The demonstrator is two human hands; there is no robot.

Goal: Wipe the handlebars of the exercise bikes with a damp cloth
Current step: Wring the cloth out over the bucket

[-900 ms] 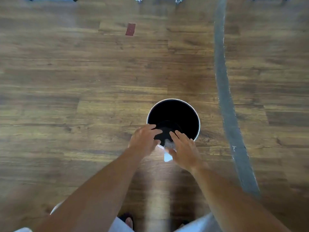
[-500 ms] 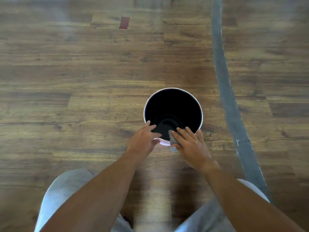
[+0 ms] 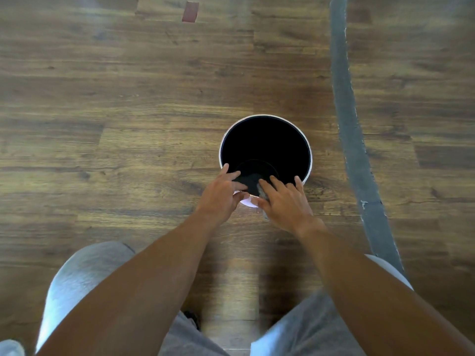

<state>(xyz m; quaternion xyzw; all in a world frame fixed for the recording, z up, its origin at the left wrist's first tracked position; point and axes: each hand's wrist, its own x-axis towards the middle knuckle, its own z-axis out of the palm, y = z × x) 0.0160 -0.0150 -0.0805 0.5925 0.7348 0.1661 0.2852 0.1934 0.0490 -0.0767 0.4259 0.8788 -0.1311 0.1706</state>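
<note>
Grey cloth point(image 3: 262, 195) is pinched under the thumb of the right hand point(image 3: 285, 204), its fingers point(image 3: 279, 182) spread and reaching over the near rim of the bucket point(image 3: 309, 160), a white-walled pail with a black inside standing on the wood floor point(image 3: 128, 98). The left hand point(image 3: 222, 195) rests on the same near rim, fingers loosely bent, thumb on the outer wall; it holds nothing else. No bike or handlebar shows here, so the step in hand looks like wetting the cloth, with the wiping not yet begun. Whether the bucket holds water cannot be told; the inside is too dark. To do this well, the left hand should keep the pail steady while the right dips the cloth fully, then both should wring it over the opening until it is only damp, so drips do not land on the floor or later on the bikes. A grey strip point(image 3: 352, 140) runs along the floor to the right, well apart from the bucket.
</note>
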